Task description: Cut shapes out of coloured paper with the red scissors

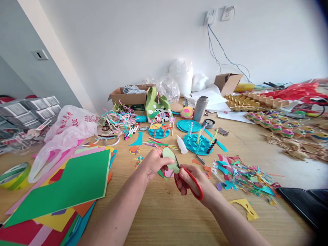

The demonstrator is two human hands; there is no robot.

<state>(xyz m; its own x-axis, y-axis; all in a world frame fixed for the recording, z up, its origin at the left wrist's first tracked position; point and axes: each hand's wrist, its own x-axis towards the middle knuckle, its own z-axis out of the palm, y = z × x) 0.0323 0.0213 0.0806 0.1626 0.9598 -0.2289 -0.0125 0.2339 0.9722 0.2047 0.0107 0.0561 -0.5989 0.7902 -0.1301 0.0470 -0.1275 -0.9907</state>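
Pinched in my left hand [154, 164] is a piece of light green paper [167, 155], held above the table's middle. My right hand [193, 179] grips a pair of scissors [199, 191] by its red handles. The dark blades meet the right edge of the green paper; how far apart they are is hard to see. Beneath my hands lie small pink and green paper scraps [167, 173]. Beyond them stand a white glue bottle [181, 145] lying on its side and a blue painted egg-carton base [191, 143] with upright pipe cleaners.
Stacked coloured paper [77, 177] covers the left side, near a plastic bag [69, 119] and tape roll [15, 176]. A heap of paper scraps [246, 179] lies right, with a yellow offcut [246, 207] and black device [298, 205]. A steel bottle [200, 108] stands behind.
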